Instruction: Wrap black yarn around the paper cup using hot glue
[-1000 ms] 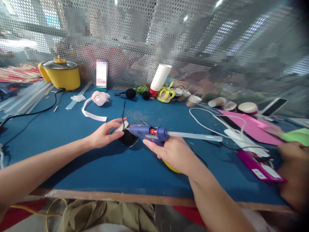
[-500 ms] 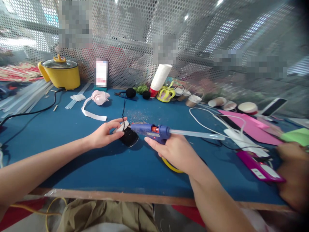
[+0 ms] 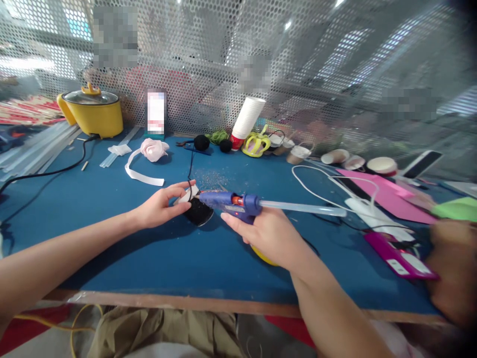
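My left hand (image 3: pixel 162 205) grips a white paper cup (image 3: pixel 185 198) lying on its side, its lower part wrapped in black yarn (image 3: pixel 199 211). Fingers and thumb press on the bare white part. From the cup a black strand runs back to a black yarn ball (image 3: pixel 201 143). My right hand (image 3: pixel 270 233) is closed round the handle of a blue glue gun (image 3: pixel 233 204), and a clear glue stick (image 3: pixel 303 208) juts from its rear. The nozzle points left, at the edge of the wrapped yarn; whether it touches cannot be made out. A yellow curved thing (image 3: pixel 265 256) shows partly under my right hand.
A yellow electric pot (image 3: pixel 97 117) and glue sticks (image 3: pixel 40 149) stand back left. A pink ribbon roll (image 3: pixel 153 150), a phone (image 3: pixel 155 113) and stacked white cups (image 3: pixel 249 119) are farther back. At right lie a purple power strip (image 3: pixel 398 258), cables and another person's blurred arm (image 3: pixel 450 263).
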### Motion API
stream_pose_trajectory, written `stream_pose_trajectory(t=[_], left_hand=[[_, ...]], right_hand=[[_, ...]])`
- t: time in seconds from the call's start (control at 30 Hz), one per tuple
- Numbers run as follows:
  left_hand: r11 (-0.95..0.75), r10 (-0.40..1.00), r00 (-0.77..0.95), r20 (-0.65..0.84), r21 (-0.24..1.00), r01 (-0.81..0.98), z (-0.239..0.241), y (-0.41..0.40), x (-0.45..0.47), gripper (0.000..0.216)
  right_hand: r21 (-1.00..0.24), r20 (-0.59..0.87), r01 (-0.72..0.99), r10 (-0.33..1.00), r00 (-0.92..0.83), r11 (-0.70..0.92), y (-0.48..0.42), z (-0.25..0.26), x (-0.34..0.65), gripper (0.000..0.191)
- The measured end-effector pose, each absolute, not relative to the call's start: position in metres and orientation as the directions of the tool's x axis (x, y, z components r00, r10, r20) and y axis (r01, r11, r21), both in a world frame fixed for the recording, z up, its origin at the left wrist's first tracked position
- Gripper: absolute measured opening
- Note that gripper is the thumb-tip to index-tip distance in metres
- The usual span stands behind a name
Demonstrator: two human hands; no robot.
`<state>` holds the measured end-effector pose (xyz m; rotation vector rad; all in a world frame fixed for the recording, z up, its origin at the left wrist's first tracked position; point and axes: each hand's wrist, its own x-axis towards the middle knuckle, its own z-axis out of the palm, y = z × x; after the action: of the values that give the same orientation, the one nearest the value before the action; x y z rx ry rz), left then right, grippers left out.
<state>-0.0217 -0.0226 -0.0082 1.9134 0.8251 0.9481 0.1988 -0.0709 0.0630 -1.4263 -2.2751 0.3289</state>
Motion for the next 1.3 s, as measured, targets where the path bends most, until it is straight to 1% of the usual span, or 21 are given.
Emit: stream_pose_trajectory(t=[0.1, 0.2, 0.37, 0.47, 0.63, 0.8, 0.97, 1.1, 1.3], left_hand=[[-0.448, 0.808, 0.509, 0.298, 0.872, 0.2, -0.0075, -0.0226, -0.022, 0.018], [-0.454, 0.801, 0.52, 0.297, 0.867, 0.205, -0.0068, -0.0223, -0.0228, 0.017], [-0.459, 0.772, 0.564, 0.292, 0.871, 0.177, -0.0078, -0.021, -0.0252, 0.017], [-0.454, 0.757, 0.586, 0.289, 0.878, 0.152, -0.007, -0.0206, -0.0264, 0.016], [-0.46, 0.746, 0.603, 0.283, 0.874, 0.159, -0.0043, -0.0208, -0.0267, 0.016], [-0.467, 0.737, 0.611, 0.291, 0.872, 0.148, -0.0042, -0.0213, -0.026, 0.014], [-0.475, 0.73, 0.618, 0.292, 0.867, 0.152, -0.0041, -0.0215, -0.0258, 0.012], [-0.475, 0.73, 0.614, 0.3, 0.869, 0.14, -0.0046, -0.0214, -0.0263, 0.013], [-0.479, 0.727, 0.619, 0.298, 0.866, 0.146, -0.0054, -0.0211, -0.0268, 0.014]], right_hand=[[-0.408, 0.229, 0.797, 0.895, -0.383, 0.446, -0.0713, 0.0638, 0.1985, 0.015], [-0.435, 0.208, 0.795, 0.906, -0.369, 0.423, -0.0702, 0.0646, 0.1991, 0.016], [-0.568, 0.071, 0.779, 0.959, -0.275, 0.265, -0.0659, 0.069, 0.2008, 0.022], [-0.613, 0.027, 0.759, 0.966, -0.256, 0.218, -0.0656, 0.0706, 0.2007, 0.024], [-0.63, -0.005, 0.746, 0.96, -0.281, 0.215, -0.0665, 0.0698, 0.2008, 0.027], [-0.634, 0.041, 0.738, 0.963, -0.266, 0.231, -0.0631, 0.0672, 0.2035, 0.028], [-0.657, -0.008, 0.723, 0.957, -0.291, 0.214, -0.0636, 0.0672, 0.2045, 0.028], [-0.666, 0.003, 0.718, 0.964, -0.266, 0.201, -0.063, 0.0672, 0.2046, 0.028], [-0.671, -0.021, 0.714, 0.956, -0.292, 0.203, -0.0623, 0.0666, 0.2049, 0.029]])
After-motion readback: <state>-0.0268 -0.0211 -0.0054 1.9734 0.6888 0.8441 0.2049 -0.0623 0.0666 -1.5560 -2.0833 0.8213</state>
